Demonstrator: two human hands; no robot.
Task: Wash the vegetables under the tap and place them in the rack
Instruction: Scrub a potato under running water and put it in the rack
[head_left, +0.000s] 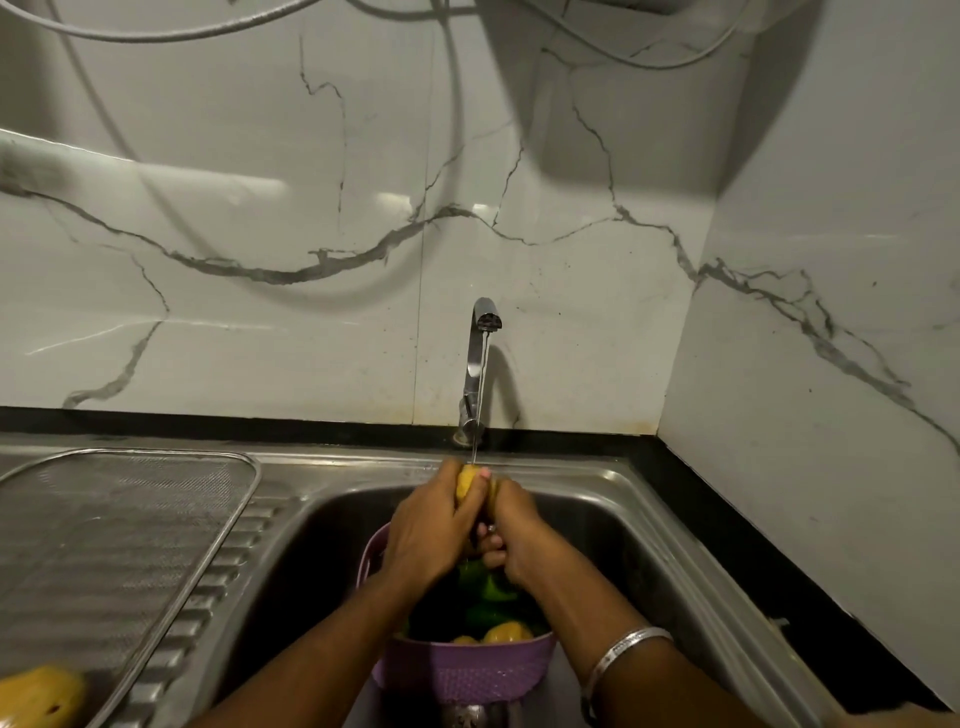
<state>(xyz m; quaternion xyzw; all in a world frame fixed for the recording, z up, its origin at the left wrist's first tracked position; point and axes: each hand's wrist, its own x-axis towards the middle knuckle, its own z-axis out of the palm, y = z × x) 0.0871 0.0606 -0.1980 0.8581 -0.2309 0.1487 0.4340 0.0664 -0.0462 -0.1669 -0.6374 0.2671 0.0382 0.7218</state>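
Marble-look wall behind a steel sink (644, 499), tap (480, 364) running, your left hand (431, 525) and right hand (514, 525) both wrapped round 1 yellow vegetable (469, 480) under the stream, purple basket (467, 670) of green and yellow veg below, mesh rack (104, 519) on the sink's left edge, another yellow vegetable (39, 696) at its near-left corner.

Hands hide most of the yellow vegetable (467, 480)
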